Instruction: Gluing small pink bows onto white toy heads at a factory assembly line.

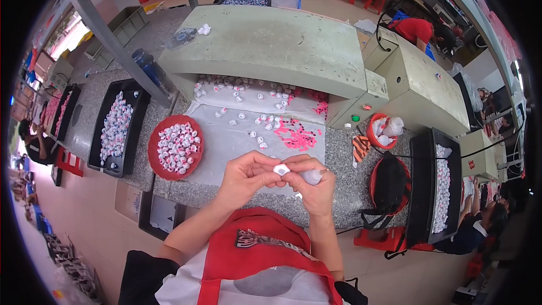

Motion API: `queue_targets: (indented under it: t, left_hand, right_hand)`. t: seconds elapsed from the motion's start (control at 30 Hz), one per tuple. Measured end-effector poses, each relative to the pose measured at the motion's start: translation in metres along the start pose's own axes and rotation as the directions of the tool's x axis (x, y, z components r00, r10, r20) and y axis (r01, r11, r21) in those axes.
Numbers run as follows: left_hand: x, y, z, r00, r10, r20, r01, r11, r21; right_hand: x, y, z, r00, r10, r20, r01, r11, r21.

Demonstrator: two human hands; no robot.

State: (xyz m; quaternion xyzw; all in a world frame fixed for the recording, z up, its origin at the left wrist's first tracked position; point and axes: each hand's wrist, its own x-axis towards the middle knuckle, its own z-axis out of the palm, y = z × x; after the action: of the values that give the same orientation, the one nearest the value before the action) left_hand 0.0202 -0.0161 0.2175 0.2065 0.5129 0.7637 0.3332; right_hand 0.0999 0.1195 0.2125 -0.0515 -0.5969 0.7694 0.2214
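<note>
Hands met above the near edge of the grey speckled stone bench. The left hand and the right hand both pinched one small white plastic cap piece between their fingertips, each grip clenched on it. The right hand also held a small translucent white tube against its palm.

A clear plastic sheet covered the bench ahead of the hands. Loose white cap pieces lay scattered on it, with a patch of small pink plastic bits to the right. A round red plastic tray of white and pink pieces sat left of the sheet. A long black rectangular tray of similar pieces lay further left. Another black tray stood at the far right, beside a black bag. A small red bowl held crumpled white items.
</note>
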Motion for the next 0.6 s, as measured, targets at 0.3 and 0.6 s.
queue_targets:
  t: [0.3, 0.6]
  left_hand:
    - [0.005, -0.040, -0.063, 0.962, -0.178, -0.205, 0.185, 0.983, 0.011]
    - [0.025, -0.122, -0.172, 0.818, 0.515, -0.258, 0.291, 0.018, 0.957]
  right_hand:
    - [0.012, 0.069, 0.023, 0.948, 0.296, -0.114, -0.299, 0.954, -0.013]
    - [0.007, 0.097, -0.019, 0.835, 0.399, -0.379, -0.491, 0.851, -0.187]
